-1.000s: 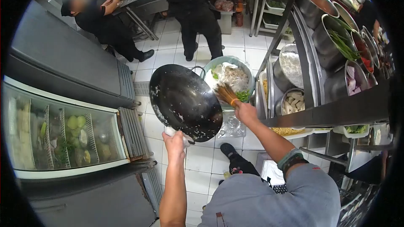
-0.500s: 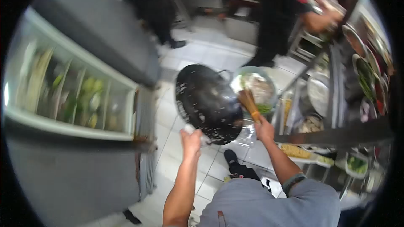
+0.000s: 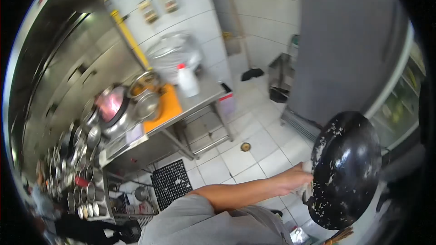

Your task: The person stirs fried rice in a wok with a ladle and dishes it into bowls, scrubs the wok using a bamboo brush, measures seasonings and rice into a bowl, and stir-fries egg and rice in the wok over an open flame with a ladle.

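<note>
Left hand [image 3: 293, 179] | wok [image 3: 346, 171] at its right | gripped through cloth [image 3: 307, 167]

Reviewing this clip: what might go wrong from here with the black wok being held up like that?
Grip: the left hand holds the black wok at one edge, with a white cloth there, so it could slip or twist.

Mess: white bits dot the steeply tilted wok and might drop onto the floor tiles.

Bump: the wok overlaps the glass-fronted cabinet in view; a swing might strike it, though the gap is hard to judge.
</note>
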A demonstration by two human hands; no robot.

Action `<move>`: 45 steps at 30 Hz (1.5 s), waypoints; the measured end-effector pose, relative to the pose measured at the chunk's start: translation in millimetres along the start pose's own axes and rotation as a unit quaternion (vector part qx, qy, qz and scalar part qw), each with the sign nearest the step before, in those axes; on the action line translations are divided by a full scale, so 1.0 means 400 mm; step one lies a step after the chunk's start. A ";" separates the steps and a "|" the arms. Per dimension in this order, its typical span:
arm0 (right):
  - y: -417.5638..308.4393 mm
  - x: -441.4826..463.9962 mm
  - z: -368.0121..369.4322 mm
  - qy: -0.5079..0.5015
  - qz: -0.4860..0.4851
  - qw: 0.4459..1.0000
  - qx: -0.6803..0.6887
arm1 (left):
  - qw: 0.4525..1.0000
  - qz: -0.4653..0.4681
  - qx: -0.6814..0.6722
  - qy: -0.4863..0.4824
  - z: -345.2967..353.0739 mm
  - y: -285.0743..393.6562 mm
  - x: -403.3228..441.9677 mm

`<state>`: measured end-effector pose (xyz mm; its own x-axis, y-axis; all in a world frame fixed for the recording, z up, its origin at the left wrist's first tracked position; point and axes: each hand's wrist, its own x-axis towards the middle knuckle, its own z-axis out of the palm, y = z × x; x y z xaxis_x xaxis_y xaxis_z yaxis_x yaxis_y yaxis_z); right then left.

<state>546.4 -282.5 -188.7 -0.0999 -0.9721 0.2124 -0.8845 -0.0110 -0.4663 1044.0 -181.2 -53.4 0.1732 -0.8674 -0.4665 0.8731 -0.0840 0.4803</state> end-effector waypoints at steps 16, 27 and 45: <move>-0.800 -0.720 0.048 -0.847 -0.113 0.451 0.257 | 0.650 0.639 -0.007 0.412 -0.120 -0.189 -1.352; -1.356 -1.488 0.032 -0.790 -0.436 0.331 0.276 | 0.436 0.669 -0.188 0.572 -0.218 -0.178 -1.719; -1.642 -1.644 -0.035 -0.652 -0.719 0.237 0.044 | 0.572 0.567 -0.313 0.503 -1.043 0.244 -1.907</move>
<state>1186.8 367.2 -10.2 0.5525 0.8060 -0.2123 0.4420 -0.4993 -0.7452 1187.2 676.8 39.6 0.6898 0.5584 -0.4607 -0.1237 0.7180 0.6850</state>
